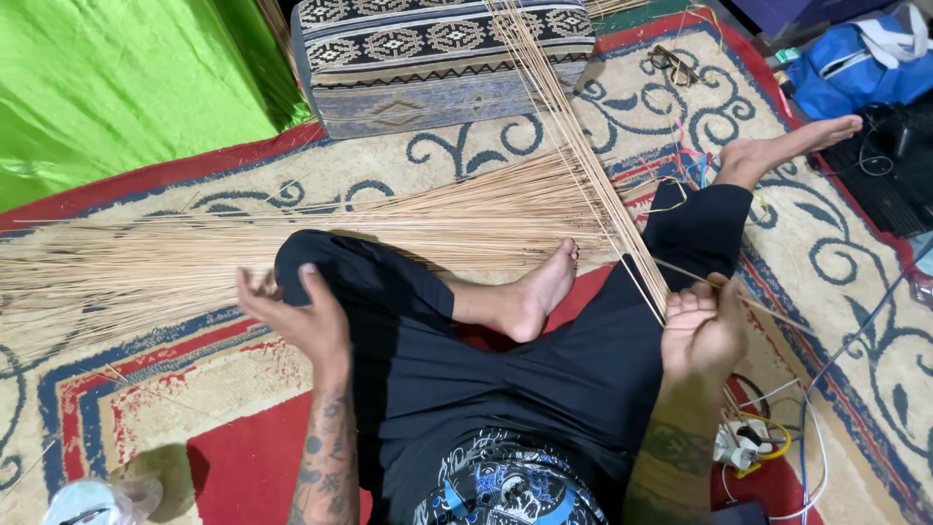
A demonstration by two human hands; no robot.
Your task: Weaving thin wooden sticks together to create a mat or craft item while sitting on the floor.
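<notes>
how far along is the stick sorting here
Done: a thin bundle of sticks is gathered in the right hand. In hand: the left hand reaches toward the loose pile, fingers empty. Left: most sticks lie spread across the rug, ungathered.

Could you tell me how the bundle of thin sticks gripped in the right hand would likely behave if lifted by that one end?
The thin sticks look long and very slender, so their far ends would probably droop. The right hand pinches many at once, suggesting they are light. They lie loose and fan apart, so some may slip free.
</notes>
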